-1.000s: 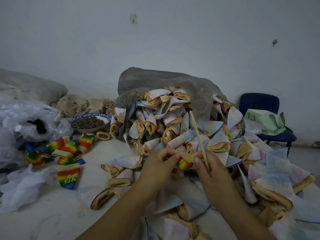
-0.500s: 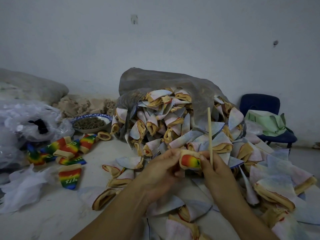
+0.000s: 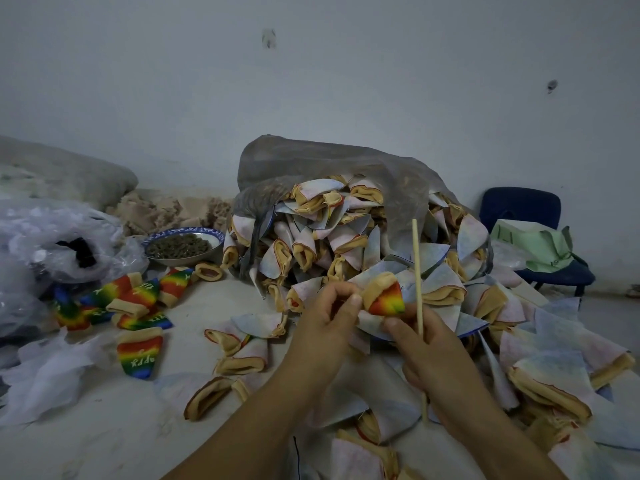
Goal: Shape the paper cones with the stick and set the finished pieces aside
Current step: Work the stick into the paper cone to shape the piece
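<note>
At the left edge of the pale surface (image 3: 114, 441) we see crumpled clear plastic bags (image 3: 52, 244), too tangled to count. Just right of them lie the finished rainbow pieces (image 3: 138, 351); we count at least six, one apart and nearer to us. Behind them, by the far edge, stands one blue-rimmed bowl (image 3: 183, 244) of dark bits. About five pale loose cones (image 3: 242, 362) lie flat between the rainbow pieces and our hands. One grey sack (image 3: 329, 161) spills a big heap of unshaped cones (image 3: 346, 244), far too many to count.

In the middle, above the surface, our left hand (image 3: 325, 327) pinches the tan rim of one rainbow cone (image 3: 386, 299). Our right hand (image 3: 426, 344) presses its thumb to the cone's lower end and grips the one stick (image 3: 417, 271), which stands upright just beside the cone. Past the far right corner stands one blue chair (image 3: 519, 209) carrying one green bag (image 3: 533, 247).
</note>
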Demonstrator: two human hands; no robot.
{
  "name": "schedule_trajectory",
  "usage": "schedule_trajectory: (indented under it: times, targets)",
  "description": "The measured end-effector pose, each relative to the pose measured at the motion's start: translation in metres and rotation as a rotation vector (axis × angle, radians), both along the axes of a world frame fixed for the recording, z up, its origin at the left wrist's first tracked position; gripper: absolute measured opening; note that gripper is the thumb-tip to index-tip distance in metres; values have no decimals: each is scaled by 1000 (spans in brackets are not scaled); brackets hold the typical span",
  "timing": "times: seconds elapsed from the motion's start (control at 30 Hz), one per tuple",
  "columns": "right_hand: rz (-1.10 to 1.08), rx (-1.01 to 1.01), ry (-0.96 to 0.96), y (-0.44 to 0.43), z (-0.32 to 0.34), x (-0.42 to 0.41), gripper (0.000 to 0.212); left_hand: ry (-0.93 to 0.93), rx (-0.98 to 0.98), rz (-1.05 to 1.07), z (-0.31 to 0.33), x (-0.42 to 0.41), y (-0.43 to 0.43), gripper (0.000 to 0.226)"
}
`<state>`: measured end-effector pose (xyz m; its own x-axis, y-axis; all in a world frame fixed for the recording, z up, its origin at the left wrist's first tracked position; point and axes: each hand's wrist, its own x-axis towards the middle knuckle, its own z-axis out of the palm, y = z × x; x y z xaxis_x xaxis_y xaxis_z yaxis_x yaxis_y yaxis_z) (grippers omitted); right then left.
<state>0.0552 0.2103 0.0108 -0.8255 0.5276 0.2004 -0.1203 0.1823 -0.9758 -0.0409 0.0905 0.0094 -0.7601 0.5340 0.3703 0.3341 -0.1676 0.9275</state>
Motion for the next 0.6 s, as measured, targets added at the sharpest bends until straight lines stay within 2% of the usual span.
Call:
schedule_trajectory:
  times: [0.17, 0.23, 0.33, 0.4, 0.47, 0.53, 0.6]
  targets:
    - [-34, -5, 75, 3, 4, 2, 12, -32, -32, -6, 1, 3, 0, 19]
    - [-38, -53, 112, 1, 5, 2, 11, 16, -30, 35, 1, 4, 0, 17]
    - [-4, -38, 104, -3, 5, 0, 34, 251, -30, 62, -1, 6, 2, 14]
    - [-16, 0, 104, -2, 3, -1, 41, 419, -36, 82, -4, 6, 4, 12]
    - [-43, -9, 131, 1, 2, -1, 38, 512, -26, 117, -6, 5, 5, 12]
    - [-71, 23, 134, 2, 2, -1, 28, 500, -18, 135, -8, 5, 5, 12]
    - [-114, 155, 105, 2, 0, -1, 12, 457, -10, 116, -10, 5, 6, 12]
